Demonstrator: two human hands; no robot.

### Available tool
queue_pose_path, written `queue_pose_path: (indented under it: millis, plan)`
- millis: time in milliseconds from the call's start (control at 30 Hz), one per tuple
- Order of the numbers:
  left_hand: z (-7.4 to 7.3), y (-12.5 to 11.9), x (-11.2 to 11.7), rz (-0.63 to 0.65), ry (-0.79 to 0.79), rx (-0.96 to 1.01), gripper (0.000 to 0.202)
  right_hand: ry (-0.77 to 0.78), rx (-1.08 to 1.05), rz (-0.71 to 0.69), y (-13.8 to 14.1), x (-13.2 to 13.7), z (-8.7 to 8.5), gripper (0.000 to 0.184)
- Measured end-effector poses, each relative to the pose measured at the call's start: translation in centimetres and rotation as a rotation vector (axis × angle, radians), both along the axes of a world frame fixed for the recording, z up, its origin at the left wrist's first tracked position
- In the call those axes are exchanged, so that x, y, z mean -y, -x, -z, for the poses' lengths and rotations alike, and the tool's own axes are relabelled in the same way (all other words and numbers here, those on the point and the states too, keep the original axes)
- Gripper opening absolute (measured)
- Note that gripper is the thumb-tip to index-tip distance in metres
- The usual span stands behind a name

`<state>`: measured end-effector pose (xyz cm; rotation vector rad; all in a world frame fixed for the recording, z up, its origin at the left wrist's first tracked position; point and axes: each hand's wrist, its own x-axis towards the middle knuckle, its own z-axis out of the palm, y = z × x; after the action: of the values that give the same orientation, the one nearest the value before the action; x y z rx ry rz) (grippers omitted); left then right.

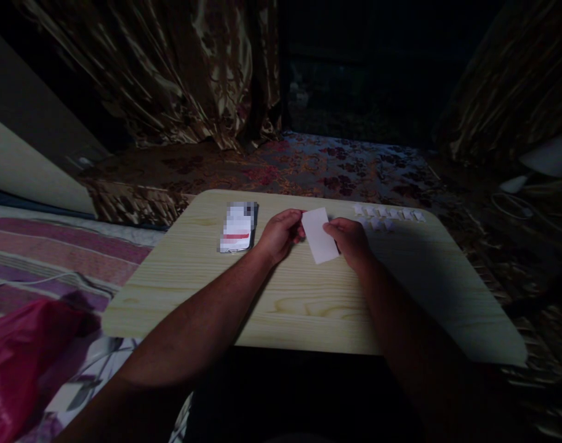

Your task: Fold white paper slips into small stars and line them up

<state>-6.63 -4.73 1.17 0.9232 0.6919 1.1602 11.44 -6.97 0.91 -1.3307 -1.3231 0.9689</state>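
Observation:
A small white rectangular sheet of paper (320, 237) is held up over the wooden table, tilted a little. My right hand (349, 241) pinches its right side, with the thumb lying on the face of the sheet and the other fingers hidden behind. At the upper left corner of the paper, the curled fingers of my left hand (283, 235) close on its edge. Beyond my right hand, several small white folded paper pieces (390, 213) lie in two rows, the nearer row partly hidden by that hand.
A phone (237, 227) with a lit, blurred screen lies left on the light wooden table (308, 314). A striped bed (68, 246) with a pink bag (24, 363) and cables is at left. Patterned curtains (207, 67) hang behind; a white lamp (548, 157) stands right.

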Motion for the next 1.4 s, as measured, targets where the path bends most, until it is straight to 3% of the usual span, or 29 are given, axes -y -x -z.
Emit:
queue_pose_path:
  millis: [333, 567, 800, 1000, 1167, 1300, 1400]
  plan:
    - [-0.2, 0.0, 0.0, 0.111, 0.117, 0.125, 0.033, -0.027, -0.001, 0.03, -0.2, 0.1, -0.2, 0.027]
    - [0.5, -0.7, 0.4, -0.084, -0.033, -0.157, 0.02, -0.089, -0.095, 0.008, 0.2, -0.2, 0.1, 0.031]
    - [0.5, -0.6, 0.0, -0.183, -0.035, -0.175, 0.02, -0.089, -0.159, -0.157, 0.5, 0.4, -0.3, 0.039]
    - [0.2, -0.8, 0.1, -0.293, -0.042, -0.193, 0.022, -0.063, -0.13, -0.082, 0.0, 0.1, -0.1, 0.03]
    - [0.0, -0.4, -0.1, -0.375, -0.023, -0.155, 0.024, -0.017, -0.165, -0.138, 0.0, -0.1, 0.0, 0.03]
    - [-0.1, 0.0, -0.2, -0.349, 0.012, -0.116, 0.023, -0.061, -0.194, 0.013, -0.4, -0.7, 0.2, 0.023]
    - [-0.3, 0.1, -0.1, -0.199, 0.025, -0.021, 0.02, -0.081, -0.256, 0.075, -1.0, -1.2, 0.4, 0.018]
